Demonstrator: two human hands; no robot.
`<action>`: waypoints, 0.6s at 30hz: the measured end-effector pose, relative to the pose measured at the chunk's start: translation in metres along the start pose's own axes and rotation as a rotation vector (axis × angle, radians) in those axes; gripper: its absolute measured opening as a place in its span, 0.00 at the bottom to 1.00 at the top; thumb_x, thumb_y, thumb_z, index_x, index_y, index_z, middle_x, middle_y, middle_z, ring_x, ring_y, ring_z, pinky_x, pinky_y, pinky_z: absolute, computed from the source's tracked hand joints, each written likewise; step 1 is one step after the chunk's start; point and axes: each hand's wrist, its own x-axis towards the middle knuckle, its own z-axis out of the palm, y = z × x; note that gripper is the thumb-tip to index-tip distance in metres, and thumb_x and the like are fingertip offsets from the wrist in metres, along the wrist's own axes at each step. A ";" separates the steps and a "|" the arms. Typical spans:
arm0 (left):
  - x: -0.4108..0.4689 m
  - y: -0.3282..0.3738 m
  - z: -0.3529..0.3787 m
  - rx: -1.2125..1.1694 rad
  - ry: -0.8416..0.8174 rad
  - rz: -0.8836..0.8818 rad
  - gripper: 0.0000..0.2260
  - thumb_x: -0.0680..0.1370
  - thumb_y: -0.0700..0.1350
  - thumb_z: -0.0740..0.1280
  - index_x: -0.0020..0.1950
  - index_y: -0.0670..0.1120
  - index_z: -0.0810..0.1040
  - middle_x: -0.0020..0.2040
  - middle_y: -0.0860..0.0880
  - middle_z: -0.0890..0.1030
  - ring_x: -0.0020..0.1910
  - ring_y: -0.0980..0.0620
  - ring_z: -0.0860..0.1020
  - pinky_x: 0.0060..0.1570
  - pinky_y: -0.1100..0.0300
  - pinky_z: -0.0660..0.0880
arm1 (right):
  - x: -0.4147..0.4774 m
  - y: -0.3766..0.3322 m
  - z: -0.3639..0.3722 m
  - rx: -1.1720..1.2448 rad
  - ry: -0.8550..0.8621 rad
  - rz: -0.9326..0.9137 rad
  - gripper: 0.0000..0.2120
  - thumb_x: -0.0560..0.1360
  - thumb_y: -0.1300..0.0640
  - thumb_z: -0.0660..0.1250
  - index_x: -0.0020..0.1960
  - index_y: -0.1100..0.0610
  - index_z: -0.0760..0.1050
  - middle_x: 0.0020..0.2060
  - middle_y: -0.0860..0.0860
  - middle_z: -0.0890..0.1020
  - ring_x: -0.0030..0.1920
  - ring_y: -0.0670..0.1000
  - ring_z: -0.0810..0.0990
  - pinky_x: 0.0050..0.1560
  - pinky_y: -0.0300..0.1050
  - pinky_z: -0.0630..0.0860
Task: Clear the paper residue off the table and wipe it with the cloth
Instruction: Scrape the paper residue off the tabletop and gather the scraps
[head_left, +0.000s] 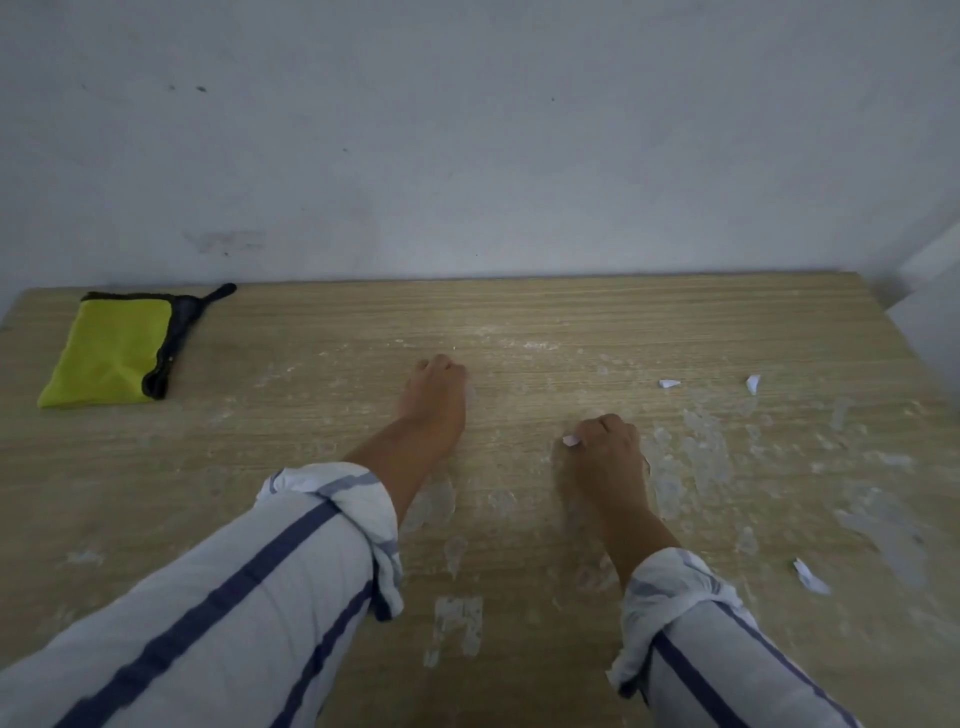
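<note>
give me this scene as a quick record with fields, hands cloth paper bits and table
table: wooden top, far edge against a wall
residue: whitish patches stuck on, thickest at the right
loose scraps: three white bits on the right side, apart from both hands
left hand: fingers curled, tips down on the table; anything held is hidden
right hand: pinches a small paper scrap
cloth: yellow with dark edging, folded, far left, untouched
wiping: not yet begun
</note>
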 end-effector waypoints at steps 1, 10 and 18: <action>0.000 -0.002 -0.001 0.002 0.004 0.006 0.11 0.73 0.35 0.67 0.56 0.39 0.76 0.59 0.42 0.73 0.59 0.43 0.69 0.53 0.51 0.72 | 0.000 0.000 0.000 -0.002 0.000 -0.003 0.07 0.73 0.64 0.64 0.46 0.66 0.79 0.47 0.62 0.79 0.50 0.63 0.73 0.49 0.49 0.67; -0.037 -0.021 -0.009 -0.179 0.035 -0.040 0.08 0.77 0.39 0.64 0.52 0.44 0.80 0.54 0.44 0.78 0.55 0.45 0.76 0.52 0.59 0.69 | -0.031 -0.070 0.010 0.071 -0.037 -0.066 0.09 0.74 0.63 0.59 0.48 0.58 0.78 0.44 0.55 0.79 0.47 0.57 0.74 0.46 0.47 0.69; -0.149 -0.095 -0.066 -0.307 -0.042 -0.201 0.04 0.74 0.44 0.68 0.48 0.49 0.78 0.43 0.52 0.77 0.41 0.55 0.74 0.35 0.64 0.67 | -0.109 -0.166 0.052 0.412 -0.373 -0.106 0.09 0.77 0.62 0.60 0.53 0.57 0.77 0.52 0.56 0.79 0.46 0.53 0.78 0.42 0.40 0.70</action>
